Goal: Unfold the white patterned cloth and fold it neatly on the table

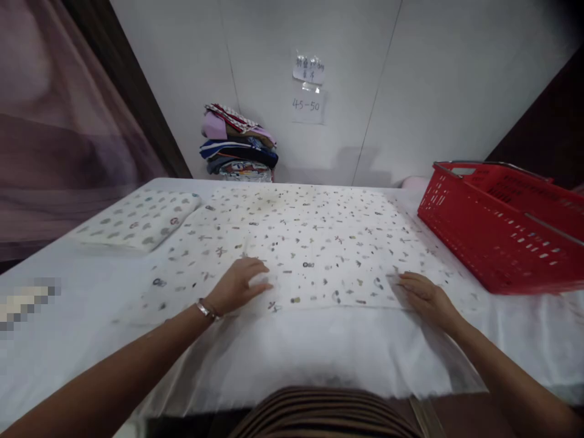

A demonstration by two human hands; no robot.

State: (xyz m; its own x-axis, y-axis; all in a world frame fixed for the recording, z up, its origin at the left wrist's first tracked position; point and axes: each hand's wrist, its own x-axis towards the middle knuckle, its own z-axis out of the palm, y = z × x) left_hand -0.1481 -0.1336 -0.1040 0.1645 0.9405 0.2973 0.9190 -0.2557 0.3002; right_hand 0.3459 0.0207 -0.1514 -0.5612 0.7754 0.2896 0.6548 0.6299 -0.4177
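A thin white cloth (328,252) with a small scattered print lies spread out on the white-covered table. My left hand (239,283) rests at its near part, left of the middle, with the thumb apart from the bent fingers. Near the cloth's right side, my right hand (424,297) touches the fabric, its fingers stretched out and pointing left. A small crease shows at those fingertips. The thumb's underside is hidden there. A bracelet (207,310) circles my left wrist.
A folded white cloth with a grey print (139,219) lies at the left. On the right stands a red plastic basket (506,225). Behind the table, a stack of folded fabrics (239,146) stands against the wall, with paper notes (308,103) above. A pinkish curtain (68,134) hangs at the left.
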